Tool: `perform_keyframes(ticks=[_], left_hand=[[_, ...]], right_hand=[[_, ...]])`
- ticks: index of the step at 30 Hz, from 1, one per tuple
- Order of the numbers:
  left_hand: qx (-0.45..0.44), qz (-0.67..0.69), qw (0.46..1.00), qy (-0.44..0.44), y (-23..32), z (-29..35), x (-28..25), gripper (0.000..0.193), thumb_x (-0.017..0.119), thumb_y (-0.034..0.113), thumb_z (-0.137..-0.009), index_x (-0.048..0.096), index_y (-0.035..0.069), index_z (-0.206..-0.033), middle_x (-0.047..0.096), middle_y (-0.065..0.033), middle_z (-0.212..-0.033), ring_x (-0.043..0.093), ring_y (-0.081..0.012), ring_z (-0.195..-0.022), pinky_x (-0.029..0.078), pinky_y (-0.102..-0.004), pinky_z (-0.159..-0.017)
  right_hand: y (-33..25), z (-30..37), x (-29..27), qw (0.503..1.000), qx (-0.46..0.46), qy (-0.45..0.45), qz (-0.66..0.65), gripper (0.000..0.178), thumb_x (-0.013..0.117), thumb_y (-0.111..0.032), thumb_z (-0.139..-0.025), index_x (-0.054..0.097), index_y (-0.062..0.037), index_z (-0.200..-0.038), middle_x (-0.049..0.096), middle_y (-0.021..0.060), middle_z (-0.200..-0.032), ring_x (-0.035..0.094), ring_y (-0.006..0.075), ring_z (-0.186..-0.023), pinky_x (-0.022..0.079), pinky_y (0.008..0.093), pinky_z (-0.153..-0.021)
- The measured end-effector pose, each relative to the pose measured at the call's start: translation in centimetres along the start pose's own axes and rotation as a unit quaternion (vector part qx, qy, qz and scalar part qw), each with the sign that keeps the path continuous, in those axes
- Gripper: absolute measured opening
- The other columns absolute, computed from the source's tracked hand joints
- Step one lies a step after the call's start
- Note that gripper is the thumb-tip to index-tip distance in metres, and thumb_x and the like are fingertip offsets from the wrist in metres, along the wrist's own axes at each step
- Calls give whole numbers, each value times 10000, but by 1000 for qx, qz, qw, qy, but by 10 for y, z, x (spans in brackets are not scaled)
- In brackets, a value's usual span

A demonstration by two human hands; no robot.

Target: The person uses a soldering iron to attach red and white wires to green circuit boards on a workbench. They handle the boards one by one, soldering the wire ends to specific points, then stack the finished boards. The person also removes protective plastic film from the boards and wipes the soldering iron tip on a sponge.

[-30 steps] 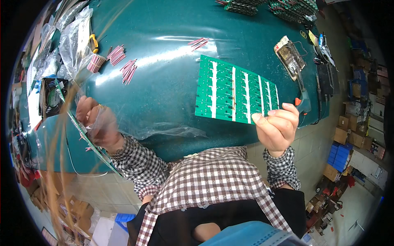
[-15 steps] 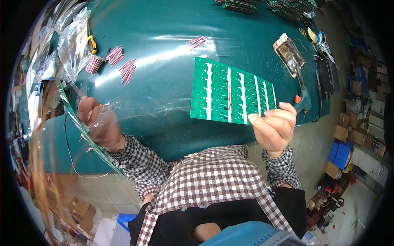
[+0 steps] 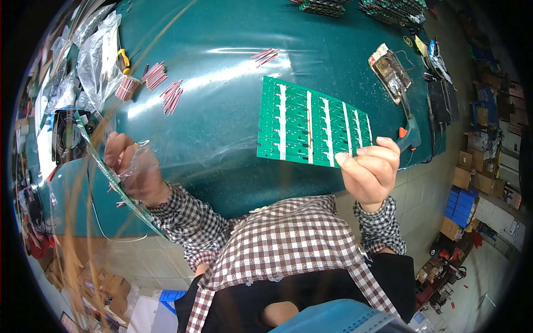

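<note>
In my right hand (image 3: 373,175), thumb and fingers pinch the lower right corner of a green circuit board (image 3: 297,122) with white stripes across it. It is tilted up above the table. My left hand (image 3: 136,169) is closed against a second green circuit board (image 3: 119,188), seen nearly edge-on along the hand's left side. A crumpled bit of clear plastic film (image 3: 130,161) lies at the left fingers. Part of the left grip is hidden and a little blurred.
Bundles of red and white wires (image 3: 172,97) lie on the green table (image 3: 222,33). A yellow-handled tool (image 3: 124,60) and plastic bags stand at the left, beside a black fan (image 3: 69,139). At the right are a dirty tray (image 3: 390,72) and a soldering tool (image 3: 411,136). Stacked boards (image 3: 322,6) sit far back.
The clear film stretching right from my left hand now looks fainter and lower. Thin blurred strands at the left have shifted across the view. My right hand and its circuit board barely move.
</note>
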State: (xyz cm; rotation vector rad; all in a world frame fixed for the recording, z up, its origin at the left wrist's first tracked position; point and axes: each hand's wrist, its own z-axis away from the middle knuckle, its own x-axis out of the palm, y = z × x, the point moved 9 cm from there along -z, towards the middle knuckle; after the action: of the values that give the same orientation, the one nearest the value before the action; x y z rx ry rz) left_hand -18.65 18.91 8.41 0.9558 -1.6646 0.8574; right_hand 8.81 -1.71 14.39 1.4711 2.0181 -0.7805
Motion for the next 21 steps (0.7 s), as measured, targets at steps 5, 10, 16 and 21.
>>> perform_keyframes(ticks=[5,10,16,21], left_hand=[[-21,-17,999,-18,1,3,5,175,614,38,-814,439,27,-818,511,-82,-820,487,-132,-581,450,-242,-489],[-23,-1,1000,-10,-4,2,1,159,610,43,-823,451,37,-836,500,-74,-811,481,-127,-591,460,-226,-506],[65,-34,995,69,10,22,-8,123,568,5,-833,490,8,-929,558,-97,-840,560,-120,-647,503,-221,-510],[126,-487,852,142,-8,26,-7,221,534,62,-862,480,-7,-1066,578,-105,-940,577,-118,-753,505,-235,-631]], right_hand=[[3,1,-2,1000,10,12,-11,294,771,-50,-638,706,-198,-883,488,-69,-770,540,112,-803,446,357,-877],[21,6,-4,987,113,32,-107,333,758,62,-612,684,-120,-882,550,2,-823,601,161,-793,507,391,-827],[73,79,62,651,571,72,-495,296,650,18,-828,574,46,-1112,629,68,-992,586,111,-897,461,247,-818],[81,131,85,619,635,87,-455,310,662,-15,-834,572,54,-1122,629,76,-1009,589,115,-895,463,239,-799]])
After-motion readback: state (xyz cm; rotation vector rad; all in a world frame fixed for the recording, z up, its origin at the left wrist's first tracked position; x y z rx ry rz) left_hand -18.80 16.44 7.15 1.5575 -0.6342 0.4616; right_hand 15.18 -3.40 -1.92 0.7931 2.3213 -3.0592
